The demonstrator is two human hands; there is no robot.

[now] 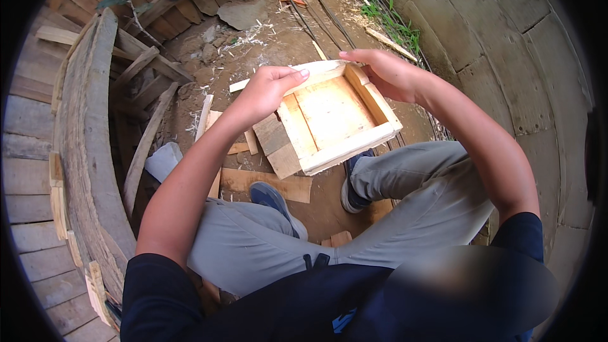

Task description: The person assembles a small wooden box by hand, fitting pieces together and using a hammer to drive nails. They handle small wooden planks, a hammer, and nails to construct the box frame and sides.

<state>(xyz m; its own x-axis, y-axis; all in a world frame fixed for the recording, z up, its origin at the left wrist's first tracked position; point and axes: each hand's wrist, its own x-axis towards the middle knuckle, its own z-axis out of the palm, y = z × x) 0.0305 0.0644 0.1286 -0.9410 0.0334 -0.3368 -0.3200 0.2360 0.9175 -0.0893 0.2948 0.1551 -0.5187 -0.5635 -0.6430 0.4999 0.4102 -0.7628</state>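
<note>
A shallow wooden box (pixel 349 147) with low pale walls and a boarded bottom is in front of me, its open side facing up toward me. My left hand (pixel 269 92) is closed on its far left corner, the thumb lying along the top of the far wall. At the far right corner my right hand (pixel 391 76) grips the box from outside; most of its fingers are hidden behind the wall. Below the box's left side shows a greyish-brown wooden board (pixel 277 142). I cannot tell whether the box touches it.
A long, thick plank (pixel 95 133) runs along my left, by a slatted wooden surface (pixel 31 199). Offcuts, such as a flat board (pixel 266 185), and wood shavings litter the dirt ground. Dark cables (pixel 313 6) stretch away ahead. A grey panelled wall (pixel 500 50) rises on the right.
</note>
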